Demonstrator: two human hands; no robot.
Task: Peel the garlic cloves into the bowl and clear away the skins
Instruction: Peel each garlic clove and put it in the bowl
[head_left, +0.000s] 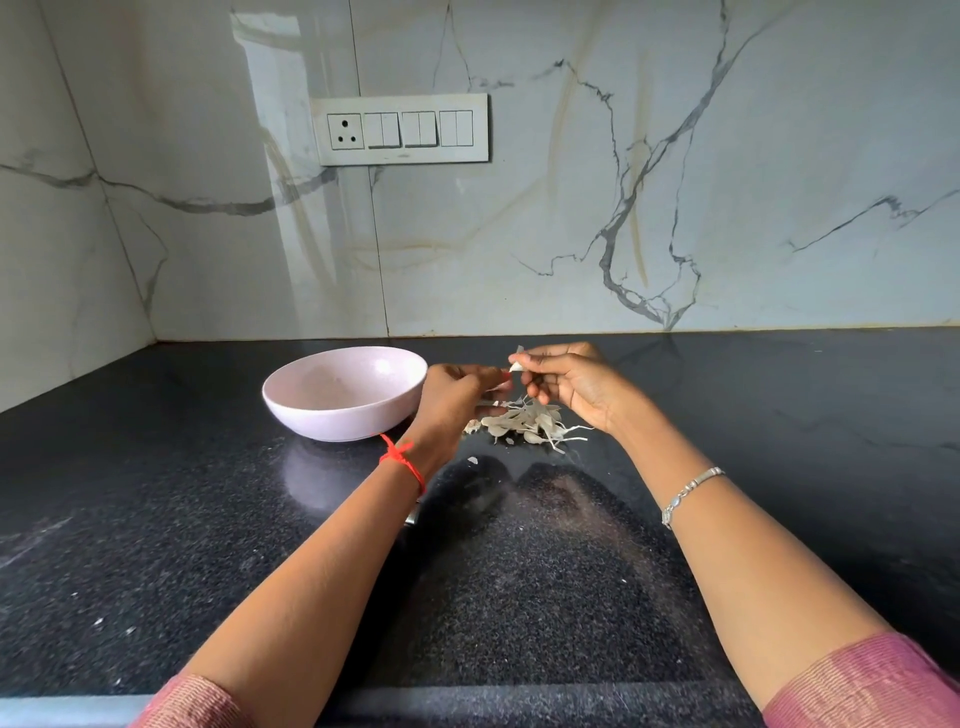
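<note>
Garlic clove (517, 367) sits pinched in your right hand (571, 387), just right of the bowl (291, 405). Your left hand (452, 400) curls nearer the bowl; I cannot tell if it holds anything. The clove looks small and slippery, so hold its ends.

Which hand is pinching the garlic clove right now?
The right hand, the one wearing the silver bracelet: it pinches the garlic clove above the skin pile. The left hand, with the red thread, is curled beside it.
</note>
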